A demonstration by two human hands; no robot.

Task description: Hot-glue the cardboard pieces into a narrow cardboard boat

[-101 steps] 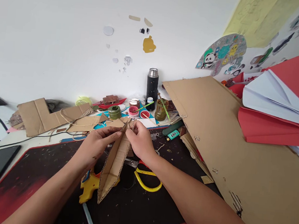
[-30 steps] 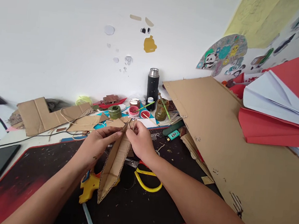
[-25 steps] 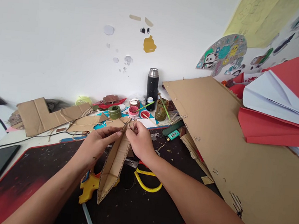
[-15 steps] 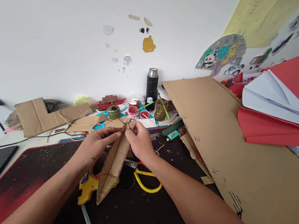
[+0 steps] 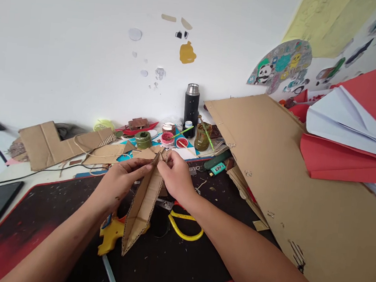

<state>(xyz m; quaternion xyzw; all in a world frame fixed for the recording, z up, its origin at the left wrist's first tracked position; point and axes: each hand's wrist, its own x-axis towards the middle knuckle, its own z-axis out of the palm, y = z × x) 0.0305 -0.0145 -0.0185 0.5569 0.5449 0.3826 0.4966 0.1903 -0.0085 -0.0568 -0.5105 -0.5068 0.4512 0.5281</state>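
Two hands, bare, both occupied. Left hand (image 5: pixel 118 181): thumb above, fingers outside, pinching the left wall of a folded cardboard strip (image 5: pixel 148 203) near its far end. Right hand (image 5: pixel 176 175): thumb and curled fingers gripping the right wall at that same end, presumably so the two walls are pressed toward one another there. How the edges meet under the fingertips is too crowded to tell.

One strip, trough-shaped, pointed at the near end, lying lengthwise between the hands over the dark mat (image 5: pixel 197 258); the grip at one end alone leaves the near point without a hand on it.

One yellow glue gun (image 5: pixel 110 236), partly beneath the strip, pale stick protruding toward the wearer; likely set there for easy reach. One pair of yellow-handled scissors (image 5: pixel 183 217), beside the right forearm.

Along the wall, several paint pots, including a green jar (image 5: pixel 143 140) and a pink pot (image 5: pixel 167 141), seemingly put back to free working room. One large cardboard sheet (image 5: pixel 258 164), leaning at right.
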